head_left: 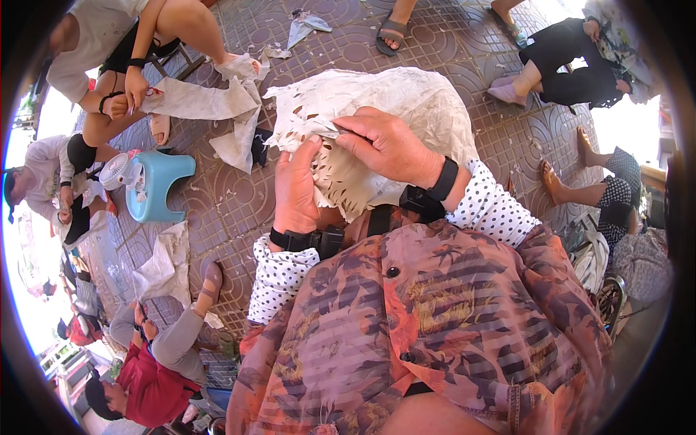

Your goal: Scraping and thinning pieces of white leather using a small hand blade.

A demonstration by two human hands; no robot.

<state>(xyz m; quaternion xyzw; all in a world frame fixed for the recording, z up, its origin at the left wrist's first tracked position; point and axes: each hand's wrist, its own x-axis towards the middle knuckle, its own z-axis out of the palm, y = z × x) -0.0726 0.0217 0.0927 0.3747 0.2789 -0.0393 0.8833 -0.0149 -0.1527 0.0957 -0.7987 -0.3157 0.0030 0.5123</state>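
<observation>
A large off-white cloth [406,98] spreads out in front of me over my knees. Rows of small leaf-shaped holes run along its left and near parts. My left hand [296,190] grips the holed edge, thumb pointing up against the fabric. From the right, my right hand [395,145] pinches a gathered fold of the same cloth between thumb and forefinger, close to the left fingertips. Whether a small tool is between the right fingers is hidden. Both wrists wear black straps, below white polka-dot cuffs.
A light-blue plastic stool [161,187] with a small white fan [116,171] stands to the left. Seated people surround me; one at the upper left holds a long off-white cloth strip [199,99]. Another off-white cloth [165,264] hangs nearby at left. Scraps dot the patterned paving [225,210].
</observation>
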